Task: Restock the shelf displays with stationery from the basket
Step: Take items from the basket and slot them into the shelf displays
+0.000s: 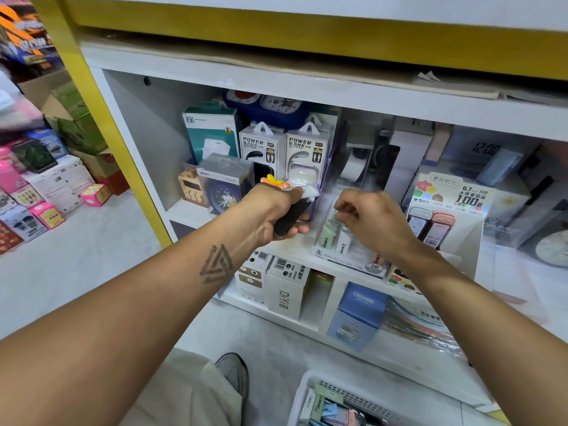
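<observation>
The green pack (326,233) stands in the clear tray (347,256) on the middle shelf (190,215). Its long side points up and leans a little toward the back. More small packs stand just beside it in the tray, to the right.

The right hand (373,224) is right on top of the tray. Its fingers are curled and seem to pinch the top of the green pack, but the tips are partly hidden, so I am not sure. This hand is the nearer one to the tray.

The left hand (276,215) is just to the left of the tray and a bit higher. It is clamped on a bunch of pens (292,218), dark in the middle with orange and white tops. The pens point up and toward the back of the shelf.

I think the pack is being pushed down into its row, so the next move goes straight down along its long side.

The basket (310,392) sits on the floor, well below the tray and close to the person. It has more packs in it. Two power bank boxes (284,152) stand behind the tray.
</observation>
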`<state>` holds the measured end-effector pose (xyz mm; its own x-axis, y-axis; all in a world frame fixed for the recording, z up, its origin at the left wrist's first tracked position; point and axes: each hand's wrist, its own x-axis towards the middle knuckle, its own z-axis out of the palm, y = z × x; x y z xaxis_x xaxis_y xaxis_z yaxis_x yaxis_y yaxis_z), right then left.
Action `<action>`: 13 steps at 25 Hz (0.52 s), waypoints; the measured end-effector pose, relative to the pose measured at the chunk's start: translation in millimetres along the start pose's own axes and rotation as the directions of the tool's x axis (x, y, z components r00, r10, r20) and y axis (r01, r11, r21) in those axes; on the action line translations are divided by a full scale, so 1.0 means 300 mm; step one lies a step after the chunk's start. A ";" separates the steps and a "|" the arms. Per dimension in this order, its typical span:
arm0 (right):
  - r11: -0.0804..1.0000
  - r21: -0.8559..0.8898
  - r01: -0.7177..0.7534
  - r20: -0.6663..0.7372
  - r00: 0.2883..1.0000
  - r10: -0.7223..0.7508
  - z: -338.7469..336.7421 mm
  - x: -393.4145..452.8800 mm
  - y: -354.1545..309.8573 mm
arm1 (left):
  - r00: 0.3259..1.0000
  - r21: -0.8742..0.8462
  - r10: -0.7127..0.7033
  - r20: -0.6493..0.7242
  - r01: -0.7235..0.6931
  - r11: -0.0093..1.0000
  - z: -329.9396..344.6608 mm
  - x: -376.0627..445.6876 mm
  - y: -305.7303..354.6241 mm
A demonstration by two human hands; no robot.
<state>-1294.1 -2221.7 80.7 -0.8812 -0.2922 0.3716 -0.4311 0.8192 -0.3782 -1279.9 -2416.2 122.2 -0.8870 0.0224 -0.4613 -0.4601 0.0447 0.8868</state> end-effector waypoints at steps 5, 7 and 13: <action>0.997 -0.070 0.017 0.144 0.990 -0.006 -0.001 -0.003 -0.014 | 0.999 0.027 0.028 0.018 -0.028 0.999 0.011 -0.007 -0.004; 0.998 -0.050 -0.030 0.169 0.985 0.038 -0.008 0.000 -0.020 | 0.999 0.017 0.034 0.021 -0.034 0.999 0.019 -0.007 -0.001; 0.438 0.780 -0.448 0.275 0.873 0.402 -0.158 -0.011 -0.048 | 0.989 -0.035 0.128 0.069 -0.126 0.991 0.110 -0.036 0.023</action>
<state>-1275.9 -2209.1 125.1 -0.9962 -0.0616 -0.0612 0.0545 0.1044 -0.9930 -1272.3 -2383.2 132.4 -0.9337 0.0964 -0.3449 -0.3459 0.0068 0.9383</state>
